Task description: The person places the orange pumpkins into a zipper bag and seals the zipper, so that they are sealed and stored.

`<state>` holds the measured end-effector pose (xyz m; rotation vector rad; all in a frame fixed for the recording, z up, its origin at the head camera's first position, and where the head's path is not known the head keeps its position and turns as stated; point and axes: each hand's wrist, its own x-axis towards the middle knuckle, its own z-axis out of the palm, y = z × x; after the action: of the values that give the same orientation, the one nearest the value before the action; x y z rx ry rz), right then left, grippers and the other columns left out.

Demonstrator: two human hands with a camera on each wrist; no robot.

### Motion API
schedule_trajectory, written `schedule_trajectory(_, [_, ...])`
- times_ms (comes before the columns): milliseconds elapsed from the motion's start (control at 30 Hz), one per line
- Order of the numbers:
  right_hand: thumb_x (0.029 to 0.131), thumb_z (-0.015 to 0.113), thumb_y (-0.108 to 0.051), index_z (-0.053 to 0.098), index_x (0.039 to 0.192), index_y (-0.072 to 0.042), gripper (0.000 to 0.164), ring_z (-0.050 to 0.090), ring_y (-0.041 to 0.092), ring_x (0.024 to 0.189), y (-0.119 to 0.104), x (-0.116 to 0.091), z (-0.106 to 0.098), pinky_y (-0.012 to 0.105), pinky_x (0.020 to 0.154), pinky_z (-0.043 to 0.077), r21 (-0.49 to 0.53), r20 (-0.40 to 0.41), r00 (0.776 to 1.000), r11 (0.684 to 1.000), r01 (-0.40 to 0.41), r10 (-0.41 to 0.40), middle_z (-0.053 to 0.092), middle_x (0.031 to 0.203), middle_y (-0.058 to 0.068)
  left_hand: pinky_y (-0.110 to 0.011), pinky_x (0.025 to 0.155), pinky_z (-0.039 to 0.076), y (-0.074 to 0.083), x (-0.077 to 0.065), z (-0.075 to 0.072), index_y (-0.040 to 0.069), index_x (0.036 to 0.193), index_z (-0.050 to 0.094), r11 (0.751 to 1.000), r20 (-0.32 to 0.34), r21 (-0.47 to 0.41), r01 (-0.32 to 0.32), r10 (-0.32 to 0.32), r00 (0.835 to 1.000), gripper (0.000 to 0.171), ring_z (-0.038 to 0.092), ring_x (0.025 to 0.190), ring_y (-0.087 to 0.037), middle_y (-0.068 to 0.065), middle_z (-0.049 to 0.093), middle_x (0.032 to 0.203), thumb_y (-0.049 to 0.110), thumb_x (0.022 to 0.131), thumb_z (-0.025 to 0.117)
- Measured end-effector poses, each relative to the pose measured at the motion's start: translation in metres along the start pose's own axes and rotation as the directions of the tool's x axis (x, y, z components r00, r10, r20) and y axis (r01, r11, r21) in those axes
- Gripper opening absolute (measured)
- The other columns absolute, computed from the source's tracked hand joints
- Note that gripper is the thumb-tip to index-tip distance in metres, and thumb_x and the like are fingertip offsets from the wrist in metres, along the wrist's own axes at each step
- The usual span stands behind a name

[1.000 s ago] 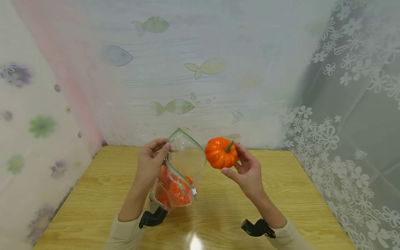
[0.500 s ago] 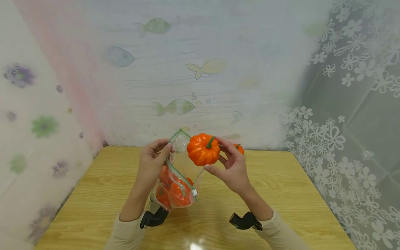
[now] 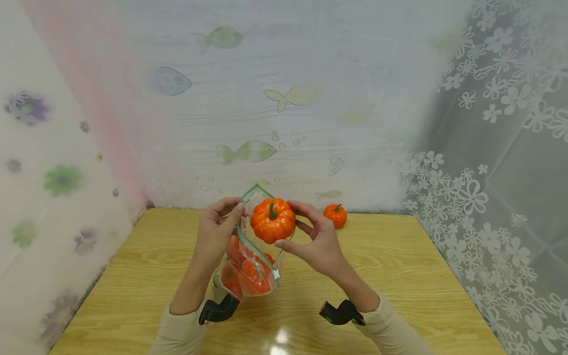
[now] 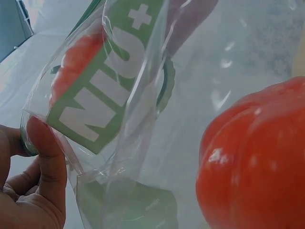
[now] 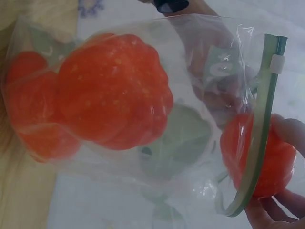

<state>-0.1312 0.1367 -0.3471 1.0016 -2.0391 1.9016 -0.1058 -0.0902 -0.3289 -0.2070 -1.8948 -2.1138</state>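
Note:
My left hand (image 3: 217,224) pinches the rim of a clear zip bag (image 4: 143,100) with a green closure and a white slider. The bag hangs with its mouth spread, and several orange toy pumpkins (image 5: 114,90) sit in its lower part. My right hand (image 3: 317,239) grips another orange toy pumpkin (image 3: 272,220) with a green stem between thumb and fingers. This pumpkin is at the bag's mouth; in the right wrist view it shows partly behind the green zip strip (image 5: 264,119). How deep it sits in the opening I cannot tell.
A smaller orange pumpkin (image 3: 335,216) stands at the back of the wooden table (image 3: 377,276), right of the bag. Patterned curtains (image 3: 284,98) enclose the table at the back and on both sides. Each wrist carries a black camera mount (image 3: 340,313).
My right hand has carried the pumpkin leftward to the bag's mouth, and its stem has turned upward. The small pumpkin at the back has come into full view. The left hand stays nearly still.

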Motion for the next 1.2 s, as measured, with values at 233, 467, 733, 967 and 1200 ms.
schedule_trajectory(233, [0.078,0.087,0.001,0.059,0.14,-0.011,0.069,0.054,0.025,0.128,-0.005,-0.006,-0.003,0.034,0.102,0.054,-0.027,0.05,0.999,1.0,-0.002,0.003,0.056,0.139,0.006,-0.018,0.049,0.051,0.004,-0.012,0.007,-0.012,0.118,0.06,1.0,-0.012,-0.012,-0.009,0.009,1.0,0.023,0.058,0.061,-0.007,0.002,0.067,0.085,0.006,0.104,0.057])
schedule_trajectory(467, [0.078,0.089,-0.005,0.06,0.14,-0.012,0.068,0.055,0.023,0.128,-0.013,-0.01,-0.008,0.033,0.101,0.054,-0.076,0.122,0.992,0.997,-0.004,0.013,0.056,0.139,0.005,-0.018,0.054,0.053,0.009,-0.022,0.015,-0.011,0.116,0.061,1.0,-0.033,0.023,-0.005,0.005,0.999,0.023,0.059,0.062,-0.007,0.002,0.067,0.086,0.008,0.103,0.06])
schedule_trajectory(733, [0.075,0.092,-0.011,0.063,0.136,-0.01,0.068,0.061,0.021,0.121,-0.021,-0.013,-0.012,0.036,0.098,0.057,-0.136,0.257,0.962,0.989,-0.059,0.093,0.06,0.133,0.004,-0.019,0.056,0.055,0.012,-0.032,0.023,-0.013,0.116,0.061,0.999,-0.03,0.051,0.007,-0.006,1.0,0.023,0.061,0.065,-0.006,0.003,0.065,0.084,0.007,0.103,0.059])
schedule_trajectory(967, [0.077,0.09,-0.011,0.06,0.139,-0.004,0.07,0.062,0.024,0.119,-0.03,-0.012,-0.014,0.033,0.097,0.057,-0.24,0.341,0.926,0.968,-0.079,0.16,0.059,0.133,0.008,-0.018,0.058,0.054,0.015,-0.037,0.027,-0.011,0.119,0.061,0.997,-0.029,0.069,0.031,-0.029,0.999,0.025,0.06,0.065,-0.006,0.004,0.066,0.085,0.009,0.104,0.058])
schedule_trajectory(1200, [0.077,0.09,-0.009,0.058,0.14,-0.001,0.07,0.061,0.027,0.121,-0.035,-0.011,-0.013,0.034,0.097,0.057,-0.276,0.357,0.917,0.958,-0.078,0.178,0.059,0.136,0.012,-0.019,0.059,0.055,0.017,-0.039,0.032,-0.01,0.118,0.062,0.996,-0.016,0.082,0.033,-0.032,0.999,0.025,0.062,0.067,-0.006,0.003,0.066,0.086,0.01,0.104,0.058])
